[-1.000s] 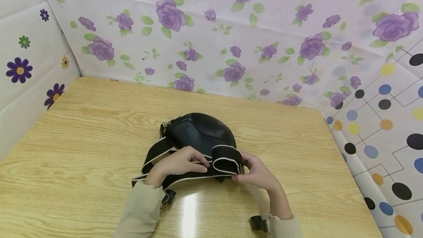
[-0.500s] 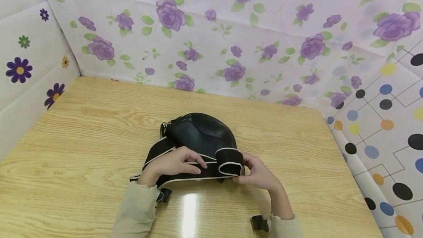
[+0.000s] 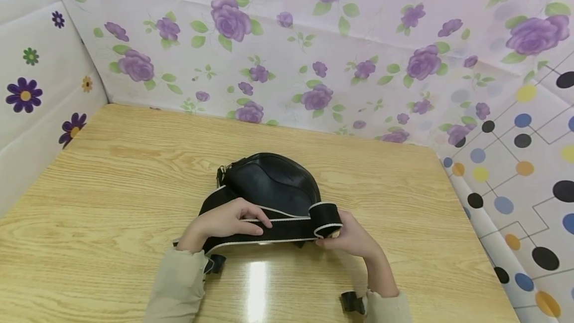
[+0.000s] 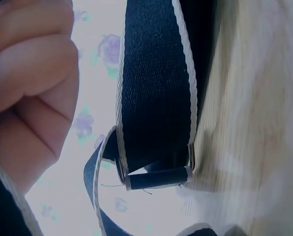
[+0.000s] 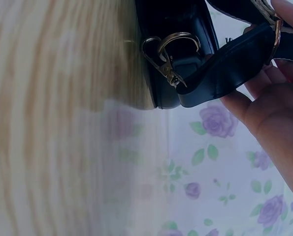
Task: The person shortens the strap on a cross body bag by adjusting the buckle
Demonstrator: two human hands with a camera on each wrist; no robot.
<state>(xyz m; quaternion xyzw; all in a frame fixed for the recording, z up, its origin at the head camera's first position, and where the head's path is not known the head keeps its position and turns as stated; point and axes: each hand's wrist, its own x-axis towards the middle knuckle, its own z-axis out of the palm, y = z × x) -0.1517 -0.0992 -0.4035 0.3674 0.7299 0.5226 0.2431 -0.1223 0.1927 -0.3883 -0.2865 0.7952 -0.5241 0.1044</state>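
Note:
A black leather bag (image 3: 273, 183) with a curved top lies on the table. Its wide black strap (image 3: 282, 230) with white edging stretches along the near side. My left hand (image 3: 226, 221) pinches the strap left of centre; in the left wrist view the fingers (image 4: 33, 73) are curled. There the strap passes through a metal slider (image 4: 158, 178). At the bag's right end, my right hand (image 3: 354, 236) grips the strap beside a small rolled loop (image 3: 325, 219). The right wrist view shows a gold ring (image 5: 277, 39) at those fingers and a gold clasp (image 5: 168, 69) on the bag.
The wooden table (image 3: 112, 188) surrounds the bag. A floral sheet (image 3: 287, 54) rises behind it, with patterned sheets at both sides. A black wrist mount (image 3: 352, 302) shows by the right sleeve.
My left hand has slid left along the near side. The strap's loop at the right has shifted right and grown smaller, against my right hand. The bag's body stays in place.

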